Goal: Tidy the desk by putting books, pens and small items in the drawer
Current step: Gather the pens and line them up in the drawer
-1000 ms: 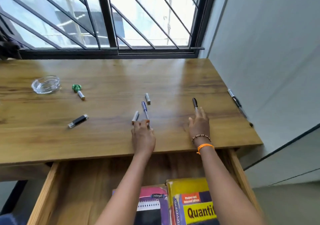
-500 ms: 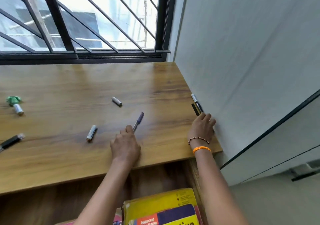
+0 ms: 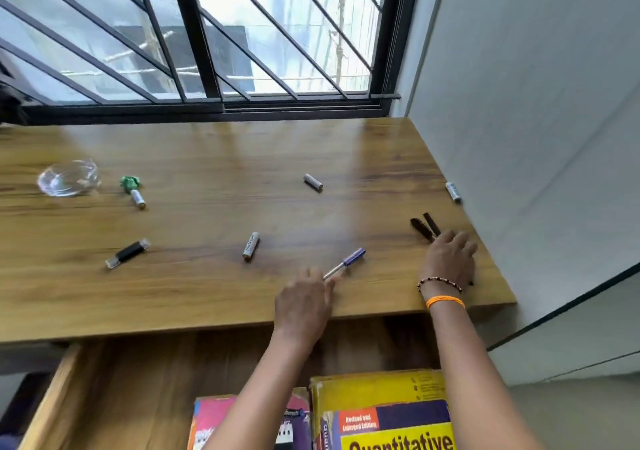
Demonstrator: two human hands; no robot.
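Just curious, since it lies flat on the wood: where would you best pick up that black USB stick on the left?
Pinch the USB stick across its black middle from above, a fingertip on each long side. It lies flat and slanted, with bare desk around it, so nothing blocks that approach.

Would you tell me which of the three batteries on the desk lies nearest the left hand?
The battery with handwriting on it, just left of the left hand; the others lie farther back.

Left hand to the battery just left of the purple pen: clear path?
Probably yes. The left hand already holds the purple pen, but only bare desk lies between it and that battery.
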